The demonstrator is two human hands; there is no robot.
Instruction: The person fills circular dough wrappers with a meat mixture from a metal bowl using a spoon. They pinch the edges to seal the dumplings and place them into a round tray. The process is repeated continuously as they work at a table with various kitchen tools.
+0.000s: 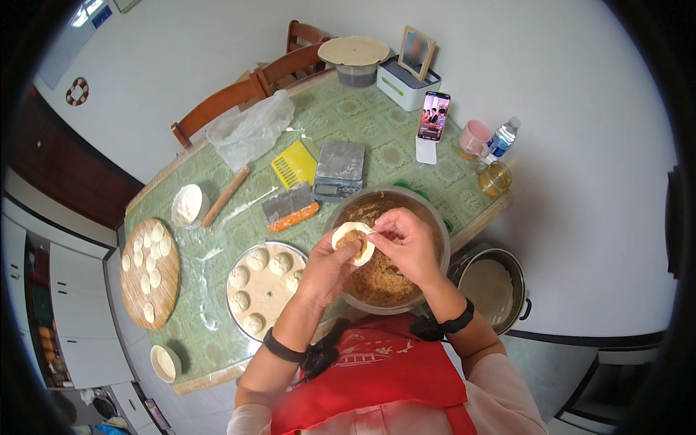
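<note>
A round dough wrapper [341, 232] with a brown filling [348, 239] rests in my left hand [325, 272], whose thumb presses on the filling. My right hand [409, 243] pinches the wrapper's right edge between thumb and fingertips. Both hands are above a large steel bowl [443, 255] of brown filling, where part of a utensil shows. Left of the bowl, a round steamer tray [267, 296] carries several pleated buns [280, 264] around its rim. My left forearm hides its right side.
Flat dough rounds lie on a wooden board [168, 293] at the left. A flour bowl [190, 205], rolling pin [226, 196], dough scraper [291, 209], yellow scraper [294, 164] and digital scale [339, 171] stand farther back. A phone [434, 116] and pink mug [474, 138] are at right; a pot [489, 288] sits beside the table.
</note>
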